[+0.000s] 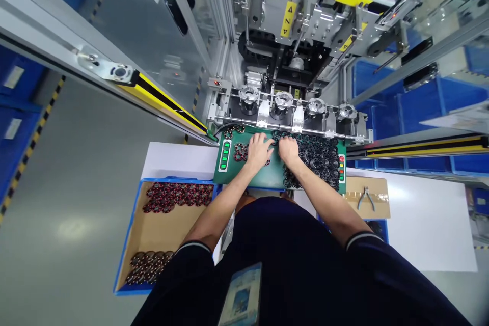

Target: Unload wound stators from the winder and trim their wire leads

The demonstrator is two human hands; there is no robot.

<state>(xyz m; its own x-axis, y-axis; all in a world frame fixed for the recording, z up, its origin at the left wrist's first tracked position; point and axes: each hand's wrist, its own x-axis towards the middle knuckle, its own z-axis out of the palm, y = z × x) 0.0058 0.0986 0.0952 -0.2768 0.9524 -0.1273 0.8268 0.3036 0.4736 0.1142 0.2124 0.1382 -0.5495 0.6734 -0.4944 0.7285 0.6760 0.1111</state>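
Note:
My left hand (259, 152) lies over the green work surface (263, 178), palm down, its fingers stretched out and the thumb apart. Beside it are several wound stator cores (240, 152) with red and copper-coloured parts. My right hand (289, 151) is a little to the right, fingers curled in at the left edge of a dense pile of black rings (319, 158). Anything pinched under those fingertips is hidden from above. A few dark rings (275, 135) lie between the two hands, close to the machine's edge.
Four-station winding fixtures (283, 100) line the machine front behind the surface. Button panels (224, 156) flank it. A blue-rimmed tray (132, 224) at lower left holds stator cores on cardboard. Pliers (366, 198) lie on cardboard at right. Yellow-black light-curtain posts (171, 104) stand at the sides.

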